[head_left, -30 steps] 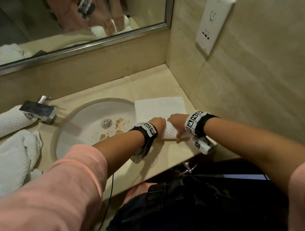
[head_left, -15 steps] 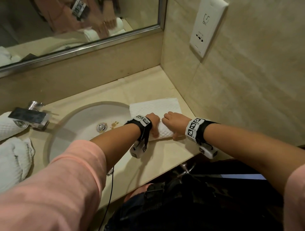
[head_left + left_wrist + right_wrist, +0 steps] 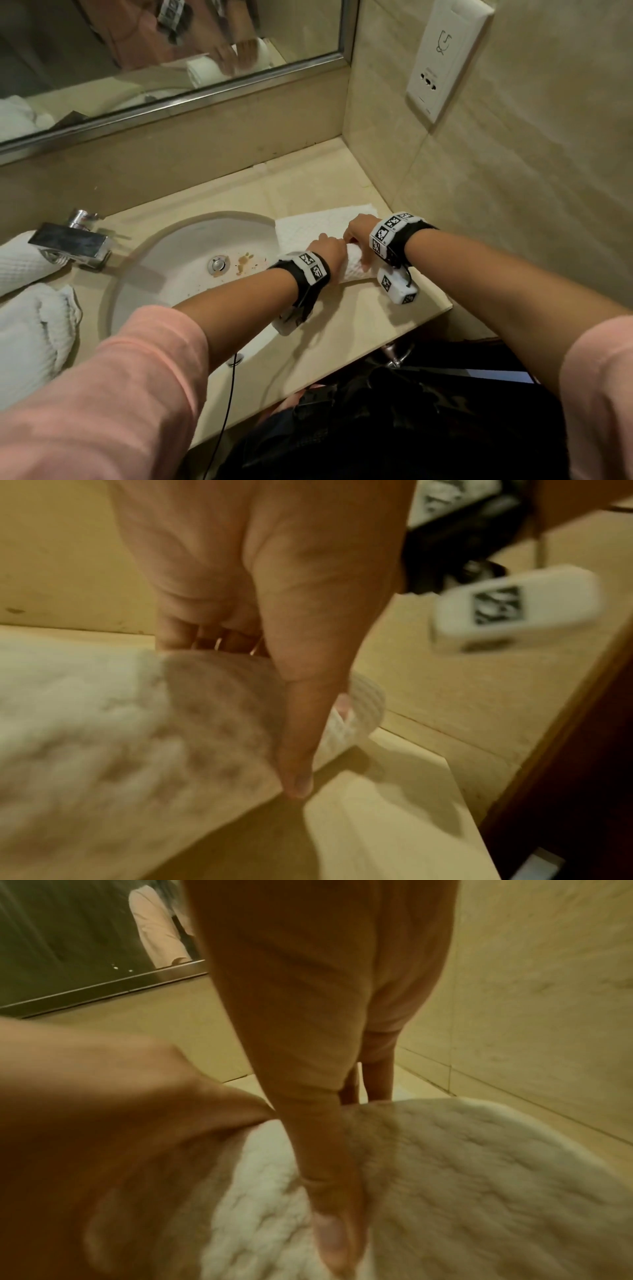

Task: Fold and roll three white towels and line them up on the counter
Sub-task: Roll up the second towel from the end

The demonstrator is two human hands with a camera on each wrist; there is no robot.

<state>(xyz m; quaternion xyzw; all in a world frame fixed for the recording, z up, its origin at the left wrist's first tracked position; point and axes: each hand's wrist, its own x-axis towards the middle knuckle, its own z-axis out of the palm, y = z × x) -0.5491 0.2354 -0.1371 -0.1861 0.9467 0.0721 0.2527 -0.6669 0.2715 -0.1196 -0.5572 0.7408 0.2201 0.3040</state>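
Counter [image 3: 342, 329]: both hands grip half-rolled towel [image 3: 318, 222] (right of sink [image 3: 178, 246]).

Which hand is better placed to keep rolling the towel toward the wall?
Neither alone: the left hand and right hand sit side by side, both curled over the half-rolled towel. The right is slightly nearer the flat part left to roll, so it probably leads.

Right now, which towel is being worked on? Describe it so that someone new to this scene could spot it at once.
Start at the round sink set in the beige counter, then look to its right, toward the corner wall. There lies a white towel, half rolled, with the left hand and the right hand on its roll. The other two towels lie left of the faucet, untouched.
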